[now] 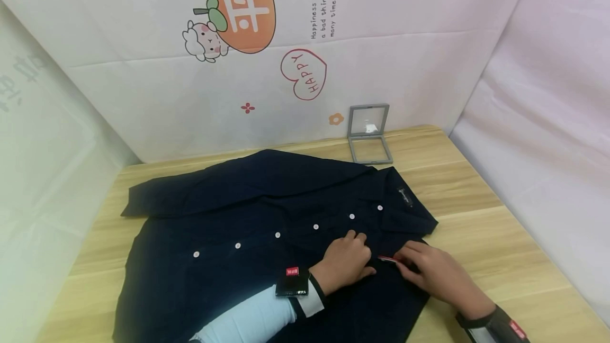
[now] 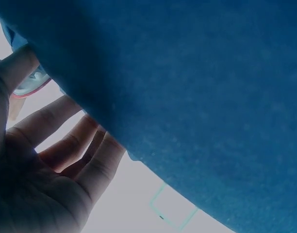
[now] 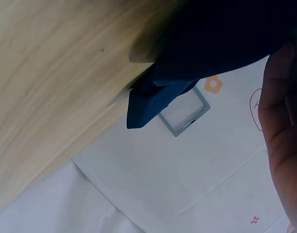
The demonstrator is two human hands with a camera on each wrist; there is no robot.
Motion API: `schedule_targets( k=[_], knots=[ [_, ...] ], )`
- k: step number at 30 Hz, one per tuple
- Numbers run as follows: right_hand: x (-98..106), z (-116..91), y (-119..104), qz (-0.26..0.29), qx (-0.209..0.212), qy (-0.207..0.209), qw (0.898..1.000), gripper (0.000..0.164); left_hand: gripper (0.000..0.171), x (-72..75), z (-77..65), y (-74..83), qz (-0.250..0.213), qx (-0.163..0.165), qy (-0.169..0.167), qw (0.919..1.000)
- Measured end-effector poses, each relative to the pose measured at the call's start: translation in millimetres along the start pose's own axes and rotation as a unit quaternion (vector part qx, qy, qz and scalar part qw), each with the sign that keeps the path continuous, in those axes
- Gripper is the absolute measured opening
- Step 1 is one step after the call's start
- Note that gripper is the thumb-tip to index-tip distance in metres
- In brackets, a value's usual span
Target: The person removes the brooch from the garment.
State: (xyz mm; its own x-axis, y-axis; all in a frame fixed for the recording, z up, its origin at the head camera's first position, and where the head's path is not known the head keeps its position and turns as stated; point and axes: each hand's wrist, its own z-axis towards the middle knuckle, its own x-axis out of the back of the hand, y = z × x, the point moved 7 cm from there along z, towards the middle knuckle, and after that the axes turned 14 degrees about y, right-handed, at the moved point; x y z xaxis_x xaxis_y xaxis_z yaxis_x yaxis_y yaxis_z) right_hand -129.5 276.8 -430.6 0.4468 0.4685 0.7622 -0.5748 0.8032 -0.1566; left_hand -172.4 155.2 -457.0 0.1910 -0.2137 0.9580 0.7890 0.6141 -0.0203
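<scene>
Shirt: dark blue shirt [image 1: 257,210] lying on the table [image 1: 495,242], its long axis running left to right; the collar [image 1: 410,221] points right, and the row of 6 white buttons [image 1: 278,235] rises slightly toward it.
Disc: small red-edged disc [image 1: 387,259] above the shirt's near front, between the 2 hands; seen nearly edge-on in the head view, its free edge points left.
Right hand: thumb and fingers of the right hand [image 1: 436,271] pinch the disc.
Left hand: fingers of the left hand [image 1: 348,258] spread, tips against the shirt; whether they grip cloth cannot be told.
Collar label: script on the dark label [image 1: 405,197], too small to read.
Backdrop: white cloth [image 1: 143,99] with "HAPPY" sideways in a red heart [image 1: 305,74], plus "Happiness itself", "a bad thing, but" and "many times more", also sideways.
</scene>
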Motion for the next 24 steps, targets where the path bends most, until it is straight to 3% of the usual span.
schedule_targets(
  k=[11,24],
  knots=[
    [7,4,4,-0.009,-0.019,0.001,1.000,0.024,0.032,1.7,0.5,0.8,0.012,-0.007,0.005,0.9999],
    [3,12,4,-0.012,-0.002,-0.001,1.000,0.023,0.032,3.1,-0.4,-3.1,0.002,-0.012,0.002,0.9999]
  ],
)
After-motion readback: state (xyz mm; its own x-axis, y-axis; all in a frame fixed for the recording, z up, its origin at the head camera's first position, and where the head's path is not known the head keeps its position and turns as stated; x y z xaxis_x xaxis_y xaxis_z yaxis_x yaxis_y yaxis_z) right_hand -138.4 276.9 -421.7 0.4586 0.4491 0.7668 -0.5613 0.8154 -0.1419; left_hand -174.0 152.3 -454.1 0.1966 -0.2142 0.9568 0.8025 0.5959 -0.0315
